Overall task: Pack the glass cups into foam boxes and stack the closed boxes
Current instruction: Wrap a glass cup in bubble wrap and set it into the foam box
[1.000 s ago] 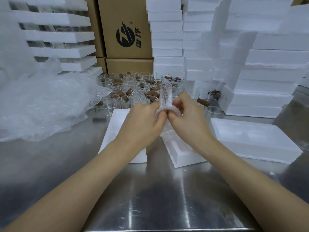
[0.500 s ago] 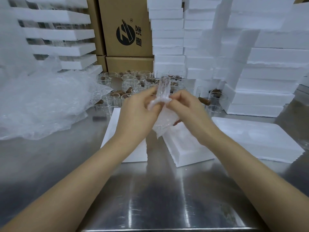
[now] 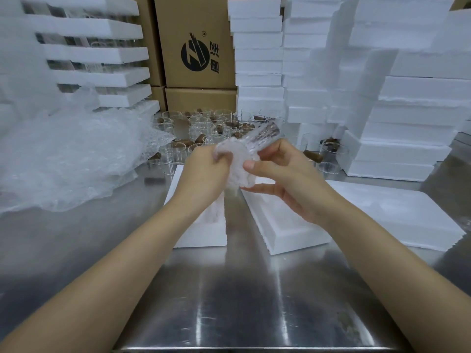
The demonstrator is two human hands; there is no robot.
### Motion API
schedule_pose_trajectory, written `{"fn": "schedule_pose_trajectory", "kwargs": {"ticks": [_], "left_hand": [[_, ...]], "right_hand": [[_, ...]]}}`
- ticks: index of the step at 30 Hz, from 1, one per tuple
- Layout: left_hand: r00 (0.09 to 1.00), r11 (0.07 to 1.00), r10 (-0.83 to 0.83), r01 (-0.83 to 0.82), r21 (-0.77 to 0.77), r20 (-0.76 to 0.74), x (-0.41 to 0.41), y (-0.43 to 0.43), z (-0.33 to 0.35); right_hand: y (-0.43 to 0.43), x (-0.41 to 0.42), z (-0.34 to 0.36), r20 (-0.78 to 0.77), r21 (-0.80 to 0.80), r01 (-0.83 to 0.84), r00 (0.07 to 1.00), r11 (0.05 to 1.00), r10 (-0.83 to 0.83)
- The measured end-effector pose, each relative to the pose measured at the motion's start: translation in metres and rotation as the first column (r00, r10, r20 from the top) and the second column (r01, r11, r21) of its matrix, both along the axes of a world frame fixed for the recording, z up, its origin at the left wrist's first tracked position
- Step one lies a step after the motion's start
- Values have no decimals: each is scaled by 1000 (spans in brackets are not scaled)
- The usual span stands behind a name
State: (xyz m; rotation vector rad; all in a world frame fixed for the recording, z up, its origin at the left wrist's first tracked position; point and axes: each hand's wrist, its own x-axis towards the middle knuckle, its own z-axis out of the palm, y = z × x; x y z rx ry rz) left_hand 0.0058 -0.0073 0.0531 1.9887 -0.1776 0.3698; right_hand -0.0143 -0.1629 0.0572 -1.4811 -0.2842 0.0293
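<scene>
- The wrapped glass cup (image 3: 262,135) is held in the air above the table. It is tilted, with its far end toward 1 o'clock, and touches no foam piece.
- A bubble wrap sheet (image 3: 238,165) covers the cup. It bunches at the near end and hangs toward 6 o'clock.
- The left hand (image 3: 204,171), at 8 o'clock from the cup, grips the bunched sheet with curled fingers.
- The right hand (image 3: 288,179), at 5 o'clock from the cup, holds the cup through the wrap. Its fingers curl round the body and its thumb presses on the bunch.
- On the steel table (image 3: 242,301) below the hands lie the left foam box half (image 3: 201,235) at 7 o'clock and the middle foam box half (image 3: 293,230) at 5 o'clock, with a gap between them.
- A flat foam lid (image 3: 397,215) lies at 4 o'clock, just beside the middle half.
- Loose glass cups (image 3: 204,128) stand grouped at 11 o'clock, with brown pieces among them.
- A bubble wrap heap (image 3: 63,154) lies at 9 o'clock.
- Foam box stacks (image 3: 407,123) rise at 2 o'clock.
- Cardboard cartons (image 3: 196,42) stand at 12 o'clock.
</scene>
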Motion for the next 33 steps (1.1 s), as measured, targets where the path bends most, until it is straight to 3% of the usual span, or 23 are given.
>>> {"fn": "schedule_pose_trajectory", "kwargs": {"ticks": [4, 9, 12, 16, 20, 23, 27, 30, 33], "left_hand": [[997, 994, 35, -43, 103, 74, -2, 2, -1], [982, 945, -160, 122, -303, -104, -4, 0, 10], [946, 900, -291, 221, -376, -140, -5, -2, 10], [958, 934, -262, 222, -282, -114, -6, 0, 4], [983, 968, -167, 148, -204, -78, -6, 0, 5], [996, 987, -84, 79, -139, -33, -4, -1, 3], [991, 978, -131, 127, -164, -15, -6, 0, 5], [940, 902, -311, 244, -356, -144, -7, -3, 10], [948, 918, -313, 286, -274, -60, -5, -4, 7]], "right_hand": [[7, -2, -6, 22, -72, 14, 1000, 997, -12], [-3, 7, 1, -85, 302, 24, 996, 953, 2], [-4, 9, -1, -79, 335, -19, 996, 942, 48], [-2, 7, -6, -44, 182, -46, 998, 982, 55], [4, 0, -8, 20, -101, -27, 999, 995, 29], [6, -2, -10, 71, -182, 5, 997, 983, 8], [4, 0, -7, -14, 1, -20, 1000, 1000, 20], [0, 4, -5, -65, 171, -30, 997, 985, 41], [-3, 5, -4, -31, 175, -62, 997, 983, 68]]}}
